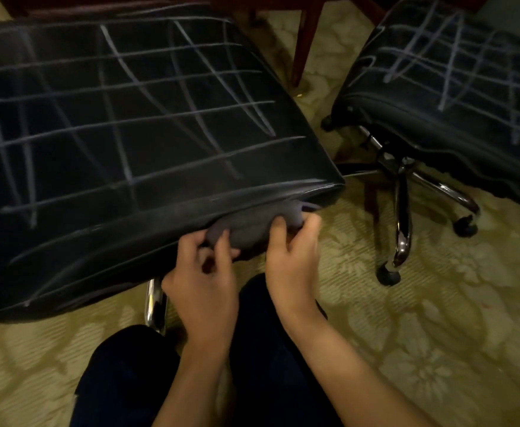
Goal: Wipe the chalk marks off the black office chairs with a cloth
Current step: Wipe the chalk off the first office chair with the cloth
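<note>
A black office chair seat (123, 118) fills the left and middle of the view, crossed by a grid of pale chalk lines. A second black chair seat (456, 97) with chalk scribbles stands at the upper right. A dark grey cloth (252, 226) is bunched against the front edge of the near seat. My left hand (203, 278) pinches the cloth's left end. My right hand (292, 251) grips its right end with curled fingers. Both hands are just below the seat's front edge.
The second chair's chrome star base (406, 204) with castors spreads over the patterned yellow-green carpet (437, 334). A chrome leg (155, 303) of the near chair shows beside my knees (135, 374). A dark red wooden furniture leg (305, 41) stands between the chairs.
</note>
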Available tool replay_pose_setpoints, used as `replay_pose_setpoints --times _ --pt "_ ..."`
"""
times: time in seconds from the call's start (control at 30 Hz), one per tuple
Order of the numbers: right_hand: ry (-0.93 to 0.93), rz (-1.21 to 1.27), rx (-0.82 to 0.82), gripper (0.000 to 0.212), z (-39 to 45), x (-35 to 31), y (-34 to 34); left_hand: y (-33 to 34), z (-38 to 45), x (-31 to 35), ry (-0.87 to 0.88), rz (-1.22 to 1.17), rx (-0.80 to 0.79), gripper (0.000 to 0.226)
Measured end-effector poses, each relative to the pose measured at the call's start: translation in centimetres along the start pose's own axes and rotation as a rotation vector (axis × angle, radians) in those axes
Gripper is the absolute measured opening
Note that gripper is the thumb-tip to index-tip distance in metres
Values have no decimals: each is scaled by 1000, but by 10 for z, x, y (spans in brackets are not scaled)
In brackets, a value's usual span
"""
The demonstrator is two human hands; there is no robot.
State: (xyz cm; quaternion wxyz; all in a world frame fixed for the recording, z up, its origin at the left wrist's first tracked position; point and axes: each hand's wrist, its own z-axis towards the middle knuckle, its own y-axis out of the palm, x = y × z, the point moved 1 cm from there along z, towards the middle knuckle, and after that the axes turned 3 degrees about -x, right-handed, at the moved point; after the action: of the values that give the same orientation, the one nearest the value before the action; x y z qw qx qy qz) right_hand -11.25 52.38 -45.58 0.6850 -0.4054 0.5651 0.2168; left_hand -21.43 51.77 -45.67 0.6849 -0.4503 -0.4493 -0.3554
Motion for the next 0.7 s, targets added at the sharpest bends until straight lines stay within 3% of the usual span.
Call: replay_pose_setpoints --times 0.13,0.3,0.53,0.7 --pt "63 175 11 7 19 19 -21 24 -4 14 129 2 -73 11" --pt "174 118 158 9 77 31 -45 89 -11 42 113 1 -303 12" --pt "99 57 161 10 54 26 -23 66 -11 19 -4 -84 -153 9" --pt "1 23 -29 7 29 30 -17 37 -17 3 -93 -137 -42 8"
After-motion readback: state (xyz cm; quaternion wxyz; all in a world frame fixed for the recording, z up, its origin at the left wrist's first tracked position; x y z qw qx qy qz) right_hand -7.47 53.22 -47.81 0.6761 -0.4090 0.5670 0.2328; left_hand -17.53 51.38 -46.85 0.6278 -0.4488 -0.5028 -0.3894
